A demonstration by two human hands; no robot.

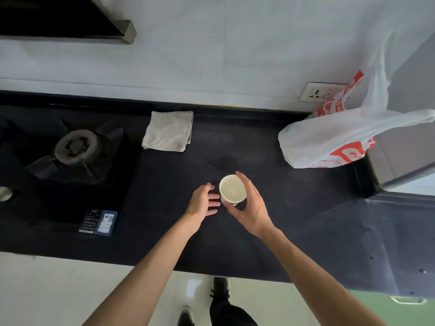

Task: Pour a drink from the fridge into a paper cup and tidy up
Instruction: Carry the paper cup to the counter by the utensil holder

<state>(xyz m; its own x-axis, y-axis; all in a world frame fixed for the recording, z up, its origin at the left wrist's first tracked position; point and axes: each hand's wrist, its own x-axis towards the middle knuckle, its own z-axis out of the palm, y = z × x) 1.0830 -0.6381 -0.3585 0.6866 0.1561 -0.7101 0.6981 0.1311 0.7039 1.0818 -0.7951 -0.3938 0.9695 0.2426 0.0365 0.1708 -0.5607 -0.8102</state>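
I am gripping the round white paper cup point(232, 189) in my curled right hand point(249, 203) over the matte black counter point(306, 208); my left hand point(203, 202) is hovering spread beside it.

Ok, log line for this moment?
right hand grips paper cup | left hand relaxed beside it | above counter | fill unclear

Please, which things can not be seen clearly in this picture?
All in the head view.
Inside of the paper cup: pale, unclear whether it holds a drink.
Cup base: covered by the right hand.
Contents of the plastic bag: hidden by its white plastic.
Print on the small card: too small to read.
Round object: cut off by the left edge.
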